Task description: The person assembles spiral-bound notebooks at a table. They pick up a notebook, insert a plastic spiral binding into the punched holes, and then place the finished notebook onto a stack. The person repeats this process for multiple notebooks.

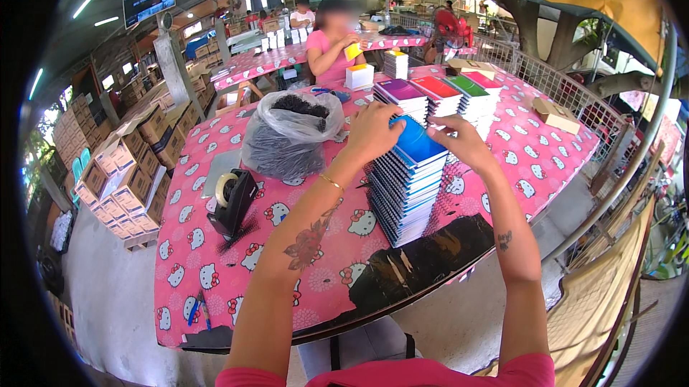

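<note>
In front of me a tall stack of spiral notebooks (408, 200) with blue covers stands near the table's front edge. On its top lies a blue notebook (420, 144). My left hand (373, 132) grips this top notebook at its far left side, fingers curled over the edge. At its right side my right hand (459, 141) has thumb and fingers bent around the edge. Just behind are shorter stacks with a purple notebook (399, 91), a red notebook (435, 87) and a green notebook (466, 85) on top.
Left of the stack sit a clear plastic bag (294, 132) of black pieces and a black tape dispenser (233, 204). Pens (204, 311) lie near the front left edge. Across the pink table (337, 222) a person (331, 57) holds a yellow notebook. Cartons (125, 186) are piled at left.
</note>
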`<action>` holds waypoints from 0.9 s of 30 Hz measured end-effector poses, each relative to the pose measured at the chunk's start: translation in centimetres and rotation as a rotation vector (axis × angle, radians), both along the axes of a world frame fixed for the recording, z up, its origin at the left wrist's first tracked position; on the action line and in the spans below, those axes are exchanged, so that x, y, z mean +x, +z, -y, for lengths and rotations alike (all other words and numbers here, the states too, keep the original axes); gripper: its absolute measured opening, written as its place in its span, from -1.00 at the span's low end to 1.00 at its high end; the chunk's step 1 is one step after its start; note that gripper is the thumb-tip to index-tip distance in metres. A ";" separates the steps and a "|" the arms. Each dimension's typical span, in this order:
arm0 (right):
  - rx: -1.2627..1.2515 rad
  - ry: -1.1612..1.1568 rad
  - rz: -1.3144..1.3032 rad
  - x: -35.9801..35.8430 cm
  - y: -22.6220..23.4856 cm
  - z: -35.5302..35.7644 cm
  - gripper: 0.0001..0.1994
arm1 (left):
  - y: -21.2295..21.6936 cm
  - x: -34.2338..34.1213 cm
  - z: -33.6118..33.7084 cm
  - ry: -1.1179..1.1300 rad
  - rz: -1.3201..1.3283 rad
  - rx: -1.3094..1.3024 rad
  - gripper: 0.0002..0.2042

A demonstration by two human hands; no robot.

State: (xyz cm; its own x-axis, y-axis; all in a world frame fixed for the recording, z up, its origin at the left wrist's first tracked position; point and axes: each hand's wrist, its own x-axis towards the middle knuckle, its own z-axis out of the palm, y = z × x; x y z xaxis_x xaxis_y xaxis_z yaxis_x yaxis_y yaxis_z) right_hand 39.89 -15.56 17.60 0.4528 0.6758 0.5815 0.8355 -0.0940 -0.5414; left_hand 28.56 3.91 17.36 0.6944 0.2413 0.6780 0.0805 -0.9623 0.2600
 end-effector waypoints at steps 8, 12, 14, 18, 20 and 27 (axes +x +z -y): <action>0.218 -0.141 0.537 -8.4 -2.2 -1.6 -0.72 | -0.7 1.1 -1.4 -0.002 -0.170 -0.035 -0.64; 0.167 -0.144 0.536 -8.5 -2.8 -2.1 -0.76 | -1.8 -1.5 -1.6 -0.058 0.201 -0.019 -0.71; 0.068 -0.129 0.472 -8.5 -2.2 -1.3 -0.70 | -3.4 -4.7 -3.3 -0.179 0.369 -0.143 -0.76; 0.240 0.000 0.630 -13.2 -0.6 -0.5 -0.58 | -15.9 -18.8 -12.2 0.012 -0.462 -0.069 -0.58; 0.349 0.244 0.477 -15.3 -3.0 0.0 -0.56 | -17.6 -21.2 -11.0 0.145 -0.482 -0.245 -0.43; -0.295 0.666 0.190 -20.4 -19.4 2.6 -0.19 | -22.7 -28.0 3.2 0.009 -0.650 -0.039 -0.10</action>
